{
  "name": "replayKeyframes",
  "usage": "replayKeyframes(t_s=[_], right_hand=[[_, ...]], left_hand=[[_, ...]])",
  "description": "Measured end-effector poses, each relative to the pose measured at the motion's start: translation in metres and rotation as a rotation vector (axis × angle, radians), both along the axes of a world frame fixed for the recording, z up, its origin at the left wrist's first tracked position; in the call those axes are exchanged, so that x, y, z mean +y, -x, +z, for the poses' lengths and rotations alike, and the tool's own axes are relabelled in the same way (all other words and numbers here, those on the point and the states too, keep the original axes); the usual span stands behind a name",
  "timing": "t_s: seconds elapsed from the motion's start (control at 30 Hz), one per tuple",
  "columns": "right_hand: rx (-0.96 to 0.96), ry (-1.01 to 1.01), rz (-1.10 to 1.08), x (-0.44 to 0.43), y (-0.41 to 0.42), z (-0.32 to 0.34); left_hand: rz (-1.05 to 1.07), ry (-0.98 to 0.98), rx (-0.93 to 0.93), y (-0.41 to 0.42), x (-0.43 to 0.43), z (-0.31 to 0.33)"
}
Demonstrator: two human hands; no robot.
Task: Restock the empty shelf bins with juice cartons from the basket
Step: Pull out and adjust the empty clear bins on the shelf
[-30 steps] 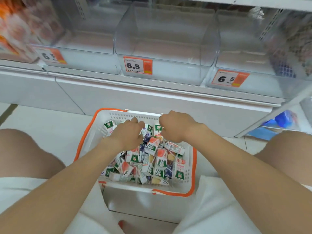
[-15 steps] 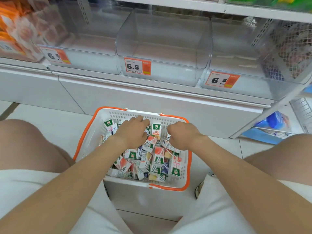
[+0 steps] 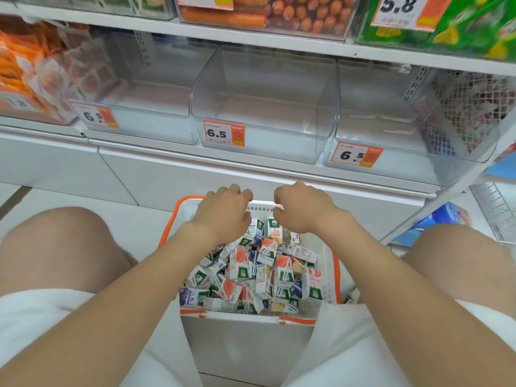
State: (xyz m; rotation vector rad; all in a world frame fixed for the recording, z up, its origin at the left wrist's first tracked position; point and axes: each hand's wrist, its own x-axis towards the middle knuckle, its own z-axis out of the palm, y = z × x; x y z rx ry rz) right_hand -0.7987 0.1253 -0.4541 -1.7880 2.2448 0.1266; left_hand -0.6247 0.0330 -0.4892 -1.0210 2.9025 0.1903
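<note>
A white basket with orange trim [image 3: 336, 277] stands on the floor between my knees, filled with several small juice cartons [image 3: 251, 272] lying jumbled. Both hands hover side by side over the basket's far rim, backs toward the camera. My left hand [image 3: 223, 212] and my right hand [image 3: 303, 208] have their fingers curled downward, and whatever lies under the palms is hidden. Three clear shelf bins stand above, all empty: left bin [image 3: 145, 107], middle bin [image 3: 265, 107] and right bin [image 3: 391, 121], each with an orange 6.5 price tag.
A bin of orange-packaged goods [image 3: 33, 76] fills the shelf's left end. The shelf above holds stocked bins [image 3: 265, 12]. A white base panel [image 3: 251, 180] runs below the bins. A blue package [image 3: 444, 219] lies low at the right beside a wire rack.
Both hands have risen from among the cartons to the basket's far rim, closer to the shelf. The view has tilted upward, bringing the upper shelf into sight.
</note>
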Motion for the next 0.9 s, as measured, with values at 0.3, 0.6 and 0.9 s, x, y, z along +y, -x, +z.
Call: replayKeyframes(t_s=[0.3,0.6,0.9], right_hand=[[0.068,0.372,-0.202,-0.018,0.061,0.068],[0.183,0.177,-0.430,-0.016,0.158,0.045],[0.175,0.136,-0.320,-0.019,0.186,0.034]], left_hand=[[-0.091,0.113,0.162,0.032,-0.031,0.049],[-0.126,0.256,0.299,0.115,-0.048,0.036],[-0.043,0.390,0.257,0.149,-0.050,0.012]])
